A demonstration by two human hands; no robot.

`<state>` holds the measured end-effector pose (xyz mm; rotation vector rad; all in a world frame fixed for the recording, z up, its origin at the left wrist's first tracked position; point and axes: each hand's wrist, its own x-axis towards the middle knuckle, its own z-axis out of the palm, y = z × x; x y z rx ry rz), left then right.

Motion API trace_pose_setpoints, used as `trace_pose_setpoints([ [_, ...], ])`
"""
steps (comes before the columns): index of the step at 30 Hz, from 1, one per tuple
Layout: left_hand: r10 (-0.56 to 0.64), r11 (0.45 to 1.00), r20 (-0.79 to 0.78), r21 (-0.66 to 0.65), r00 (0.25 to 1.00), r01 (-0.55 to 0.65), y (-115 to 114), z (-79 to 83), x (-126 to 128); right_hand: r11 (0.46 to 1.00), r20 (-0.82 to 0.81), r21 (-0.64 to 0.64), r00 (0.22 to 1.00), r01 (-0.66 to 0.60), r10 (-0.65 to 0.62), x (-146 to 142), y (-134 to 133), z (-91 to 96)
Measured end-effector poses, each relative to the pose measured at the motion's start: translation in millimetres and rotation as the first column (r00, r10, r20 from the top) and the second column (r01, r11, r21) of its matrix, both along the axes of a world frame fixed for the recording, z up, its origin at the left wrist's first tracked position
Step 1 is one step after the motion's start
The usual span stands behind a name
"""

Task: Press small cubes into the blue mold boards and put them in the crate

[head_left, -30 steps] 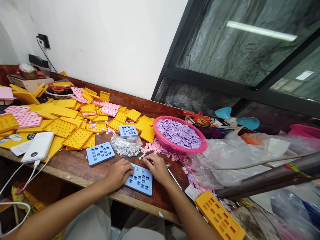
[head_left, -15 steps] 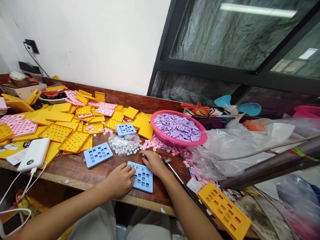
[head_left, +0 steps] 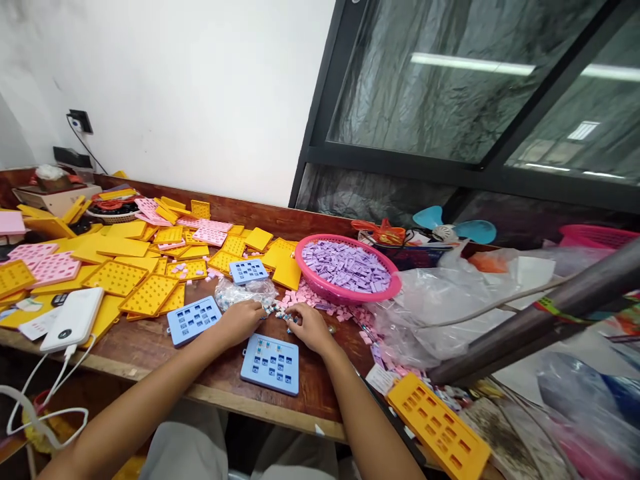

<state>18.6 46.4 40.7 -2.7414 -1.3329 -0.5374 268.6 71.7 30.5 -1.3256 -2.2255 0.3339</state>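
Along a wooden workbench [head_left: 215,381], a blue perforated tray [head_left: 194,321] lies at 9 o'clock from the left hand [head_left: 240,322], which curls just beside a clear plastic bag [head_left: 245,292] of small pieces. Loose white-and-blue pieces [head_left: 278,312] sit between both hands. The right hand [head_left: 311,328] bunches its fingertips [head_left: 295,319] over them; neither hold can be told. A second blue tray [head_left: 270,364] lies at 6 o'clock, a pink basket [head_left: 345,270] of lilac pieces at 1 o'clock.

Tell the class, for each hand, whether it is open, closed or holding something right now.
Left hand: fingers curled, beside small blue-and-white pieces; cannot tell if holding one.
Right hand: fingers bunched over the pieces; holding cannot be told.
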Motion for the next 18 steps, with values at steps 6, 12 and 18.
trace_pose_setpoints([
  [6, -0.045, 0.999, -0.053, -0.028, 0.998, 0.044, 32, -15.4, 16, 0.996, 0.045, 0.014, 0.995, 0.089, -0.090, -5, 1, -4.4],
  [12, 0.019, 1.000, -0.060, -0.019, 0.998, -0.020, 27, -6.9, 17, 0.991, 0.067, 0.009, 0.989, 0.133, -0.133, -14, 1, -3.7],
  [18, -0.028, 0.999, 0.272, -0.033, 0.962, 0.039, -49, 20.4, -5, 0.999, -0.046, -0.014, 0.998, 0.041, -0.041, -4, -4, 4.8],
])
